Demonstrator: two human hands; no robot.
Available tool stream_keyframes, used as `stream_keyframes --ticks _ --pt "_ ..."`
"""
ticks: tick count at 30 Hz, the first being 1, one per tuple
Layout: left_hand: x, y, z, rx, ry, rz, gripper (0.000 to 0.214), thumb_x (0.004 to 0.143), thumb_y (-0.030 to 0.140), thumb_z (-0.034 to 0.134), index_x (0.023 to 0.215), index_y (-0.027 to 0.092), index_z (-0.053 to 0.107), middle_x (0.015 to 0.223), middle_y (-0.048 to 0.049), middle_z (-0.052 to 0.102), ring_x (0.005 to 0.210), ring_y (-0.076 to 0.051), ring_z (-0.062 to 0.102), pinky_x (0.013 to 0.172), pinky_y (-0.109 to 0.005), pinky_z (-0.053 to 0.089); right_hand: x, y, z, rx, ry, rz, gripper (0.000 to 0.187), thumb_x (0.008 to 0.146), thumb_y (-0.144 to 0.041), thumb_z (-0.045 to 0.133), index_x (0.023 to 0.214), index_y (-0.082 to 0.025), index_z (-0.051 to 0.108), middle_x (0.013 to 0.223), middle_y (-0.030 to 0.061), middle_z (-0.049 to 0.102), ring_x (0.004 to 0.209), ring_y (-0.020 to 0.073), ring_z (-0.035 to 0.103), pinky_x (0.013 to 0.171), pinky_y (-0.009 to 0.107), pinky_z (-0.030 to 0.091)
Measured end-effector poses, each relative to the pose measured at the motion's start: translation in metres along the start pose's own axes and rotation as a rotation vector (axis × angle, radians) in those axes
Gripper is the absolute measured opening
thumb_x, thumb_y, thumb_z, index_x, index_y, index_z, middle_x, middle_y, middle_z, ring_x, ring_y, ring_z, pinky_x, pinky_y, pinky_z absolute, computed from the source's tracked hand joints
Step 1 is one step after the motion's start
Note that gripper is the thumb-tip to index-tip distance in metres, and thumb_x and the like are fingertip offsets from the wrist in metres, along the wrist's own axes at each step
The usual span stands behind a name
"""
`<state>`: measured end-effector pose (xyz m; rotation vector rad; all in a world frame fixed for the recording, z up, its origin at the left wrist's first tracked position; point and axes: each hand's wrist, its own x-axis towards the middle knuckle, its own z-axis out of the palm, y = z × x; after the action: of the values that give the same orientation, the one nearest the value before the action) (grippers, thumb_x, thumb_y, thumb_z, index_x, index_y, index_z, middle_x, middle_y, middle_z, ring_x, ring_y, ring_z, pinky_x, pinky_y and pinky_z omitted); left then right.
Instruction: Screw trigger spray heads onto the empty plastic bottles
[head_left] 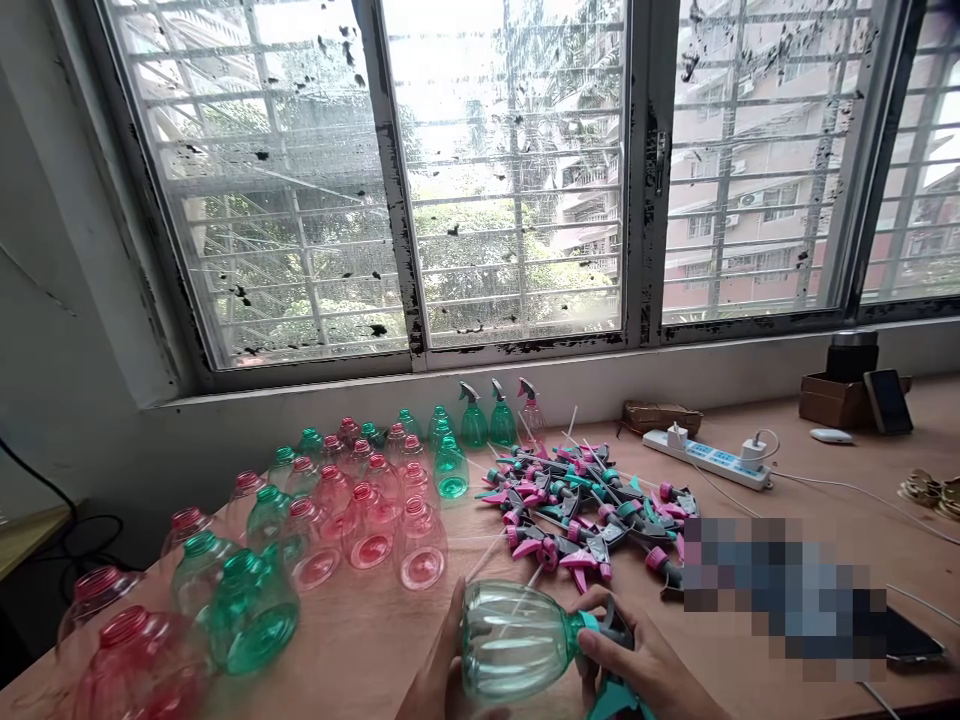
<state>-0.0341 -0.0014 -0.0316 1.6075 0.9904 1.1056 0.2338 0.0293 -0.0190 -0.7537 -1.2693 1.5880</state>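
Low at the front edge of the view, a clear green spray bottle (517, 640) lies on its side in the air, its neck to the right. Around its base and far side wraps my left hand (441, 655). My right hand (645, 655) closes its fingers on the teal collar and the grey and teal trigger sprayer head (616, 698) at the bottle's neck. A thin white tube shows through the bottle wall. Whether the collar is fully tightened cannot be seen. Just beyond my hands lies a heap of loose pink, teal and grey trigger sprayers (592, 500).
Several open red bottles (371, 525) and green bottles (255, 610) stand on the left. Three bottles with sprayer heads (502, 420) stand by the wall. Rightward are a power strip (709, 460), a cardboard box (829, 400), a phone (911, 640) and a blurred-out patch.
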Motion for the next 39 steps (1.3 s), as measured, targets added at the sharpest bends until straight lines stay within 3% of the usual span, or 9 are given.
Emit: stream_keyframes --ticks 4,8,13,18,24,27,34,39 --pt "0.001 0.007 0.000 -0.080 -0.048 0.018 0.120 0.074 0.071 0.075 0.164 0.027 0.009 0.143 -0.0164 0.063 0.130 -0.038 0.062 0.113 -0.047 0.044 -0.001 -0.001 0.001 -0.004 -0.002 -0.001 0.054 0.073 -0.061 0.083 0.100 -0.019 0.062 0.064 -0.0017 0.073 0.053 0.0175 0.072 0.051 0.025 0.054" --pt "0.001 0.004 0.000 -0.106 -0.051 0.018 0.116 0.075 0.066 0.078 0.163 0.031 0.012 0.143 -0.0147 0.063 0.128 -0.037 0.064 0.112 -0.046 0.045 -0.003 -0.003 0.001 -0.008 0.012 0.004 0.053 0.075 -0.060 0.082 0.100 -0.019 0.061 0.065 -0.0016 0.073 0.053 0.0163 0.071 0.052 0.024 0.053" --pt "0.001 -0.006 -0.001 -0.055 0.007 0.014 0.104 0.083 0.070 0.067 0.162 0.036 0.009 0.148 -0.0106 0.060 0.137 -0.033 0.057 0.112 -0.040 0.046 -0.004 -0.007 0.004 -0.002 -0.002 0.005 0.051 0.075 -0.059 0.082 0.099 -0.019 0.061 0.063 -0.0021 0.072 0.053 0.0153 0.069 0.050 0.024 0.052" --pt "-0.001 0.003 0.001 -0.103 -0.049 0.041 0.124 0.074 0.071 0.075 0.163 0.030 -0.002 0.152 -0.0155 0.056 0.137 -0.037 0.056 0.117 -0.045 0.041 -0.004 -0.006 0.004 -0.016 -0.018 -0.011 0.049 0.078 -0.056 0.081 0.100 -0.018 0.061 0.064 -0.0015 0.072 0.054 0.0146 0.070 0.052 0.024 0.053" --pt "-0.001 0.001 0.005 -0.183 -0.026 0.059 0.115 0.077 0.062 0.079 0.162 0.036 0.006 0.148 -0.0130 0.059 0.130 -0.036 0.063 0.112 -0.046 0.046 -0.003 -0.005 0.002 -0.005 -0.025 -0.004 0.050 0.077 -0.056 0.082 0.100 -0.017 0.061 0.066 -0.0006 0.073 0.053 0.0149 0.070 0.052 0.024 0.053" --pt "-0.001 -0.005 0.004 -0.121 -0.003 0.025 0.105 0.083 0.060 0.075 0.161 0.040 0.008 0.148 -0.0114 0.059 0.129 -0.034 0.064 0.115 -0.048 0.042 -0.004 -0.008 0.003 0.004 -0.024 0.011 0.050 0.078 -0.056 0.081 0.101 -0.017 0.061 0.066 -0.0008 0.073 0.054 0.0144 0.069 0.052 0.023 0.052" --pt "-0.003 0.007 0.002 -0.189 -0.070 0.023 0.120 0.075 0.068 0.076 0.162 0.036 0.000 0.153 -0.0119 0.054 0.135 -0.038 0.059 0.120 -0.051 0.035 -0.006 -0.011 0.006 0.005 -0.006 0.017 0.049 0.079 -0.055 0.081 0.102 -0.017 0.062 0.066 -0.0008 0.073 0.057 0.0144 0.069 0.055 0.024 0.053" --pt "-0.003 0.009 0.004 -0.171 -0.036 0.054 0.111 0.078 0.061 0.078 0.162 0.038 0.009 0.155 -0.0113 0.051 0.136 -0.039 0.057 0.114 -0.048 0.044 -0.003 -0.004 0.000 0.005 -0.023 0.007 0.049 0.078 -0.056 0.082 0.100 -0.017 0.061 0.067 -0.0004 0.075 0.054 0.0150 0.071 0.053 0.023 0.052"
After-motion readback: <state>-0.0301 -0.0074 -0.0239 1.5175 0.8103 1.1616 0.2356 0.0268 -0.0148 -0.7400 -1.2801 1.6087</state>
